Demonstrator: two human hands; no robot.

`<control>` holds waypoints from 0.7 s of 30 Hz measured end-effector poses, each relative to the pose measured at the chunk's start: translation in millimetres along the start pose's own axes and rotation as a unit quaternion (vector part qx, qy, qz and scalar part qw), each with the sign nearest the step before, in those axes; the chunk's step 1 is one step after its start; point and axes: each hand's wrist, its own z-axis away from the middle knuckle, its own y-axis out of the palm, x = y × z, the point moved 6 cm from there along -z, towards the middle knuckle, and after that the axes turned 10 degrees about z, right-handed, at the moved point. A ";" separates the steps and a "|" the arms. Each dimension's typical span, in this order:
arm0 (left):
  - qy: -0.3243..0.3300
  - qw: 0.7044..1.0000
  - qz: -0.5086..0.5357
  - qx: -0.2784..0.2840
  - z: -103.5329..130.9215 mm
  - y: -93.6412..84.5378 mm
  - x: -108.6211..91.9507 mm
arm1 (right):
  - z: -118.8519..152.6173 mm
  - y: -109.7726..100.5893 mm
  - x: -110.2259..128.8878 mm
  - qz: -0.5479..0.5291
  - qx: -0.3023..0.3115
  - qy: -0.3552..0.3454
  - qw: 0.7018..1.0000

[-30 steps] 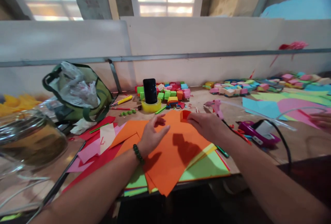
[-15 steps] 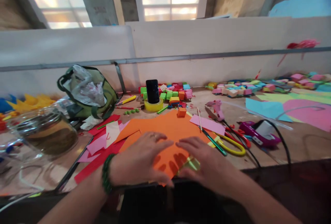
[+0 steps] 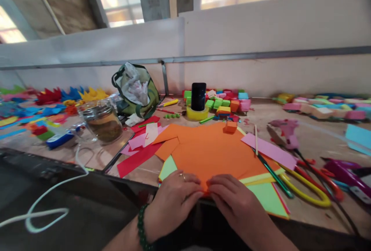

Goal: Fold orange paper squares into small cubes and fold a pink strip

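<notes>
Orange paper (image 3: 214,152) is flat on the worktop (image 3: 257,115), on the near side of the phone (image 3: 198,97), running out to the worktop edge. Left to right, phone as reference:

- Glass jar (image 3: 102,129): well left of phone.
- Green bag (image 3: 150,93): left of phone, plastic stuffed inside.
- Red paper (image 3: 139,158): near side of phone, off to the left, beside the orange sheet.
- Left hand (image 3: 174,201): nearer than phone, slightly left. Fingers bent in, pinching orange stock.
- Tape roll (image 3: 197,115): directly at phone's base.
- Orange block (image 3: 231,127): right of phone and a bit nearer, on the sheet's far part.
- Right hand (image 3: 238,201): nearer than phone, slightly right. Fingers mirror the left, also pinching orange. Can't tell if that's the sheet's near corner or a separate scrap.
- Pink strip (image 3: 275,154), glue gun (image 3: 286,131): right of phone, clear of both hands.

Doing it well, my read: match thumb height both sides, work from the middle outward, light pressure so nothing crumples. Line edges up before pressing any crease. Don't lean wrists on the sheet, else it could slide off the edge.
</notes>
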 end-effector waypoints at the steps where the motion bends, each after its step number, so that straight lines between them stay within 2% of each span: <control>1: 0.008 1.000 0.009 -0.005 0.9 -0.6 -3.2 | 1.1 -1.5 0.5 -0.008 -0.007 0.002 1.000; 5: 0.082 0.996 0.039 -0.014 3.0 -0.5 -19.9 | 5.0 -11.3 0.1 -0.026 -0.021 0.005 0.999; 8: 0.113 0.993 0.000 -0.040 4.8 -2.5 -23.7 | 10.6 -21.9 -5.1 -0.054 -0.035 0.008 0.998; 11: 0.104 0.991 -0.073 -0.041 6.3 -4.2 -17.0 | 19.2 -31.5 -14.3 -0.089 -0.065 0.026 0.994; 14: 0.091 0.990 -0.101 -0.025 6.0 -5.7 -7.8 | 24.9 -33.6 -20.4 -0.088 -0.072 0.041 0.993; 21: 0.044 0.987 -0.154 -0.025 -6.5 -15.2 8.8 | 16.9 -23.2 -15.9 0.030 -0.050 -0.018 0.998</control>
